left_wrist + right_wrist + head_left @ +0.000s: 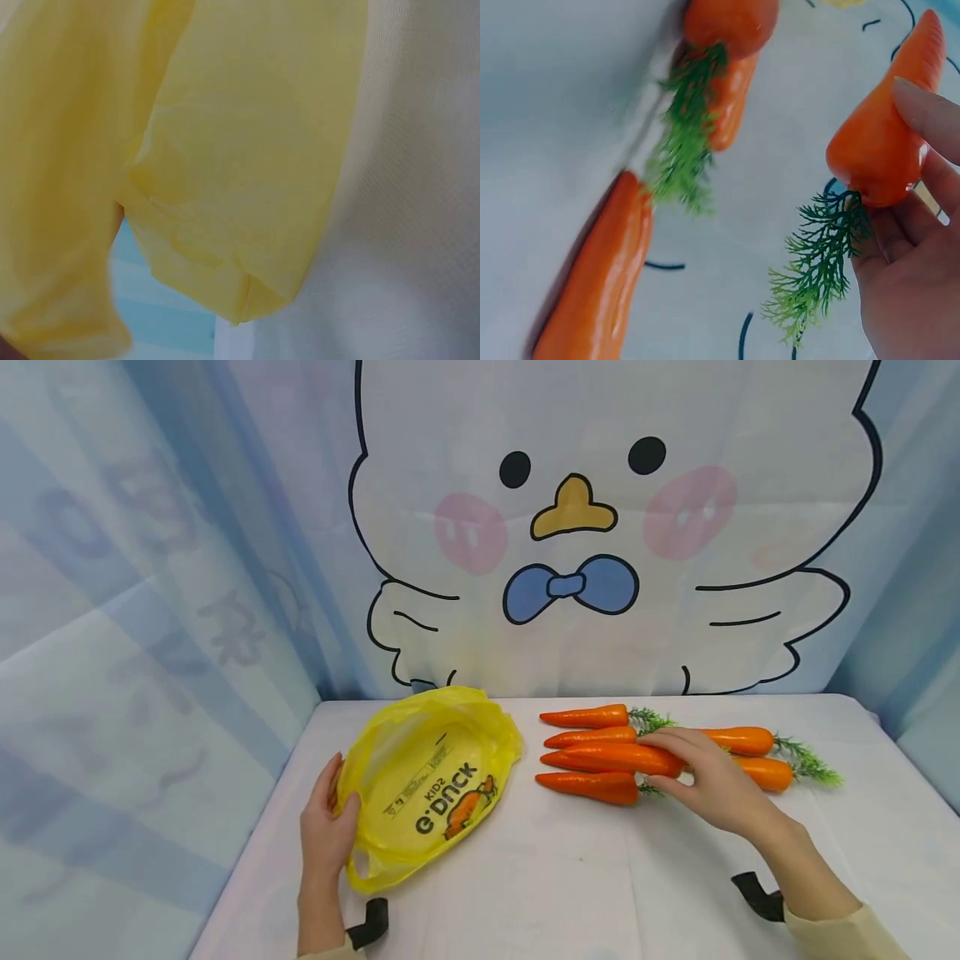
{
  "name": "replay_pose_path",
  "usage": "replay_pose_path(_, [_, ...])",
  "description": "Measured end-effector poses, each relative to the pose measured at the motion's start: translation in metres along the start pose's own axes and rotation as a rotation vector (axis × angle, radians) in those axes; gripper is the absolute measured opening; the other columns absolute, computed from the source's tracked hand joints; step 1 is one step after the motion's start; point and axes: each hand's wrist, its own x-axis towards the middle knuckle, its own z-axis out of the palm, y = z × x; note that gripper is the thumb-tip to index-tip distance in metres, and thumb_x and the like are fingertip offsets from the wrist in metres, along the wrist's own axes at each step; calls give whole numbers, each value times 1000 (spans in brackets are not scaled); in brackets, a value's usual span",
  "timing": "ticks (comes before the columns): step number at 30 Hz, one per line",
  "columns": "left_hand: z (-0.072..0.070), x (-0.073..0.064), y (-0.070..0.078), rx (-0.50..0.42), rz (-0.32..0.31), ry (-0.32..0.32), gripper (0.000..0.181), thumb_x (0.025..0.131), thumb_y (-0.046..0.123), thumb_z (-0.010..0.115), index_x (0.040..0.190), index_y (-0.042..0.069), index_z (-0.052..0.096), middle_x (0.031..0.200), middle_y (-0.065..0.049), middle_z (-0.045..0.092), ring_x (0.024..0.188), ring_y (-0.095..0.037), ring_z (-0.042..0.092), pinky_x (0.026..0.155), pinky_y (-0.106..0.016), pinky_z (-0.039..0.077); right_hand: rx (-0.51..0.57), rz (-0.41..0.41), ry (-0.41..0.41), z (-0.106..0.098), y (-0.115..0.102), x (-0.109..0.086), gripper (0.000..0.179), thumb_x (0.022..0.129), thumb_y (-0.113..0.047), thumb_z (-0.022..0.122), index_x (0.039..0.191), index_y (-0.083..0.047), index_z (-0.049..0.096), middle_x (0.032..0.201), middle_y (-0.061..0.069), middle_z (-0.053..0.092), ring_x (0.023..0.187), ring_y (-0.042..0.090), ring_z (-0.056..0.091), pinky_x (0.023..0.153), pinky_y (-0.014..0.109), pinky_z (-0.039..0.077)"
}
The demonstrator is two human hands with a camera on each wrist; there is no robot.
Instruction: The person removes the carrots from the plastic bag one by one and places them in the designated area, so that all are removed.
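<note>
A yellow plastic bag (390,752) with "G.DUCK KIDS" print stands with its mouth spread open on the left half of the table. At its left edge my left hand (324,831) pinches the rim, thumb on the near side and fingers behind. Yellow film fills much of the left wrist view, where the bag (247,150) hides most of that hand. My right hand (720,785) grips an orange carrot (618,755) by its thick end, over other carrots. In the right wrist view, green leaves hang from the held carrot (885,142), with the thumb across it.
Several more carrots lie on the white table (525,902): one at the back (588,717), one in front (592,787), and two to the right, including a carrot (765,772) with bright leaves. A cartoon-printed curtain (570,652) borders the table's far side.
</note>
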Motion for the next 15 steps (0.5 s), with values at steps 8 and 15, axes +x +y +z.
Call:
replay_pose_path(8, [1,-3,2,0,-17,-11,67,98,2,51,160,20,33,160,-4,37,146,-24,34,117,-44,31,-54,123,43,-19,27,-35,53,81,-8,84,130,-5,63,129,24,58,115,45,48,85,68,46])
replay_pose_path(15, [0,-1,2,1,5,6,66,97,2,52,159,18,34,159,-5,39,145,-23,36,116,-43,31,-99,149,116,-26,55,-58,54,78,-2,84,127,0,62,125,26,58,111,47,48,85,68,42])
